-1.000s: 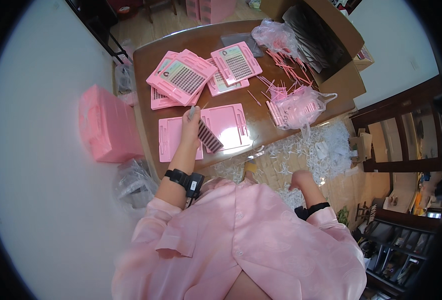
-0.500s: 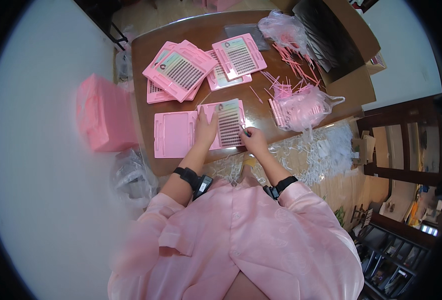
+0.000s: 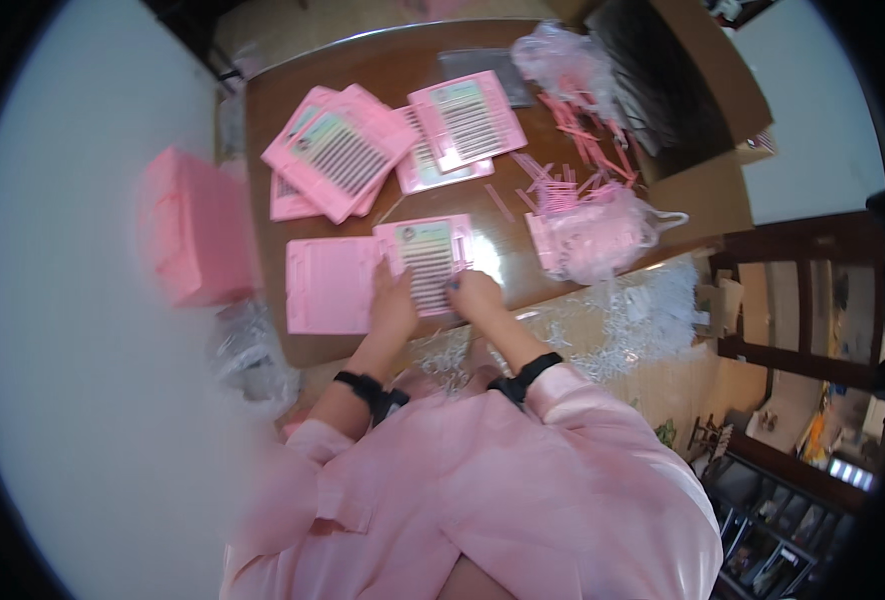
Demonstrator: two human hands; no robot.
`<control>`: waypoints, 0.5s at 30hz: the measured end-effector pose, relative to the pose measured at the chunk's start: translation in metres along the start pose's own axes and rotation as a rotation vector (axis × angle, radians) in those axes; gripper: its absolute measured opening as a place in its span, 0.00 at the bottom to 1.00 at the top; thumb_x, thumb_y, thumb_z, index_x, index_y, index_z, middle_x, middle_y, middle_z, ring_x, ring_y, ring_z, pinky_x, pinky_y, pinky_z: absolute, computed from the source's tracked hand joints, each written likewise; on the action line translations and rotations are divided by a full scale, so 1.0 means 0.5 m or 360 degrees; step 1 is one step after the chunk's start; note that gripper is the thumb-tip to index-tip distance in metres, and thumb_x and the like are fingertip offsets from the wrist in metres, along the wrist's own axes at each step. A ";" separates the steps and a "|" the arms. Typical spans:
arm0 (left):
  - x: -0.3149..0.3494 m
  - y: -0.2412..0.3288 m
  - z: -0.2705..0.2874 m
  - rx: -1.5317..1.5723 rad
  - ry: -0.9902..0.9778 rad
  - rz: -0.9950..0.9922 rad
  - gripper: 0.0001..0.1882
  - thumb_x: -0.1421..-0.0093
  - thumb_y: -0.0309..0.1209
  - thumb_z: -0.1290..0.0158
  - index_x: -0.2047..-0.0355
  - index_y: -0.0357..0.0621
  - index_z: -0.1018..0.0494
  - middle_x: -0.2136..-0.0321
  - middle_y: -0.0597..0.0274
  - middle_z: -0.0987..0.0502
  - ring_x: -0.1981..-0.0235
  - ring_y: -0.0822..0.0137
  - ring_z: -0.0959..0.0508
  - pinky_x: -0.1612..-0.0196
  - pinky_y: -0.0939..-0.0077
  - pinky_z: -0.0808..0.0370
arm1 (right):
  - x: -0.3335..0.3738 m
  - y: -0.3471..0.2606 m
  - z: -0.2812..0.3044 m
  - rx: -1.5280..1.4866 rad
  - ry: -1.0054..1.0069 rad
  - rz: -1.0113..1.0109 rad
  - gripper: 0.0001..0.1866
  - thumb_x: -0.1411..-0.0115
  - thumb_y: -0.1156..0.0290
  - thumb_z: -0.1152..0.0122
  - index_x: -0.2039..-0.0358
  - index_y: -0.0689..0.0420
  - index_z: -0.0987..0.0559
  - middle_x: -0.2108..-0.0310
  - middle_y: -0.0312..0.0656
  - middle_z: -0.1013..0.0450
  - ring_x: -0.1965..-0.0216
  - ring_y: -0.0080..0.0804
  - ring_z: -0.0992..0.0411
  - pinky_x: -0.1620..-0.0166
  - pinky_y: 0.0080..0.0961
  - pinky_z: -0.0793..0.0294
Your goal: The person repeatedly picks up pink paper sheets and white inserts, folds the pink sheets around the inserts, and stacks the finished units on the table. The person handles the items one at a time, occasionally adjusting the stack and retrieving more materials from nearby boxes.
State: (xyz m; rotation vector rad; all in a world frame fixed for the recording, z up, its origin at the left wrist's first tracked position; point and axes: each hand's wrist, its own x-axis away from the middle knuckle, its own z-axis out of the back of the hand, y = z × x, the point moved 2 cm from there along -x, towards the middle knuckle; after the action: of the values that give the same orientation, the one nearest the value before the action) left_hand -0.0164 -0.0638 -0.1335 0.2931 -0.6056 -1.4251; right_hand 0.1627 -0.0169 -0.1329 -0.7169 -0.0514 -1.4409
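An opened pink plastic lash case [image 3: 332, 286] lies near the table's front edge, its bare lid half on the left. In its right half sits a card of false lashes [image 3: 429, 262], dark tufts in rows. My left hand [image 3: 394, 303] grips the case by the middle fold, fingertips at the card's left edge. My right hand [image 3: 479, 294] is closed at the card's lower right edge. A small dark thing shows at its fingertips, too blurred to name. Behind lie more pink lash cases [image 3: 341, 160], stacked askew on the left, and another overlapping pair of lash cases [image 3: 468, 120].
To the right are a plastic bag of pink tubes [image 3: 597, 238], loose pink sticks [image 3: 558, 188] and another clear bag [image 3: 566, 62]. An open cardboard box [image 3: 703, 205] borders the table's right side. A pink bundle [image 3: 195, 230] stands left of the table [image 3: 523, 270].
The lash card, earlier sticking out past the case's top and right side, now sits flatter and further left inside it. My right hand has moved in closer to the left. The view has shifted.
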 end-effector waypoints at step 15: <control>-0.007 0.045 0.010 -0.0030 0.0079 0.0095 0.31 0.50 0.22 0.43 0.42 0.42 0.28 0.32 0.33 0.46 0.31 0.36 0.43 0.31 0.52 0.39 | -0.281 0.392 0.487 -0.1217 0.0831 -0.0133 0.17 0.38 0.55 0.36 0.67 0.58 0.16 0.74 0.39 0.22 0.73 0.25 0.26 0.67 0.27 0.28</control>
State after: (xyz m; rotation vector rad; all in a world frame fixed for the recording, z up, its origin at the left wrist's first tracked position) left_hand -0.0003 -0.0562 -0.1182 0.2925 -0.5559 -1.3618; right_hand 0.4104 0.2145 -0.0837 -0.9246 0.9234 -1.6922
